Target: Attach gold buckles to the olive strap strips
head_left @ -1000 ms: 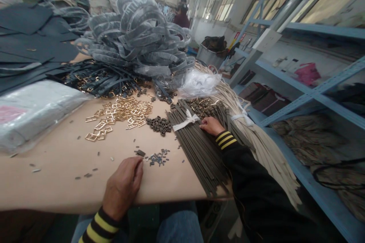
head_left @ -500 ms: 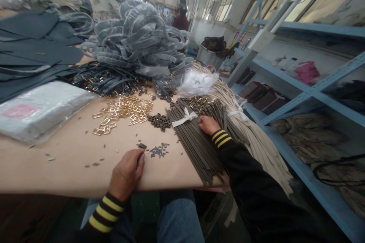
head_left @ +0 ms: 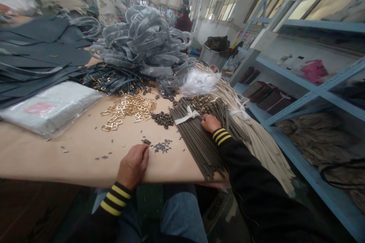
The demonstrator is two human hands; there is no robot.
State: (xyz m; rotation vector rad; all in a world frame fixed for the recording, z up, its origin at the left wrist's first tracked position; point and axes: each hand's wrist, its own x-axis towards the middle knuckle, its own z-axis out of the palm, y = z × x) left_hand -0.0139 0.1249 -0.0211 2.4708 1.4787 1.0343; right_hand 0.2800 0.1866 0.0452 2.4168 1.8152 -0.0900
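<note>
Dark straps (head_left: pixel 199 146), bundled with a white tie (head_left: pixel 186 115), lie on the counter (head_left: pixel 71 152) at its right edge; the right hand (head_left: pixel 210 123) rests on them, fingers bent (whether pinching one, I cannot tell). The left hand (head_left: pixel 134 165) lies palm down, fingers together, beside small dark bits (head_left: pixel 162 146).

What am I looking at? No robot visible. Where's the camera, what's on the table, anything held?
No machine: a person works with two bare hands. The single camera sits on their head, looking forward and down, so the striped sleeves are their own. The left hand rests knuckles-up on the table beside small grey bits; whether it pinches one is hidden. The right hand lies on a bundle of dark strips tied with a white band; its grip is unclear. Also there: gold buckles, small dark loops, cream strips and a pile of grey wrapped straps.
</note>
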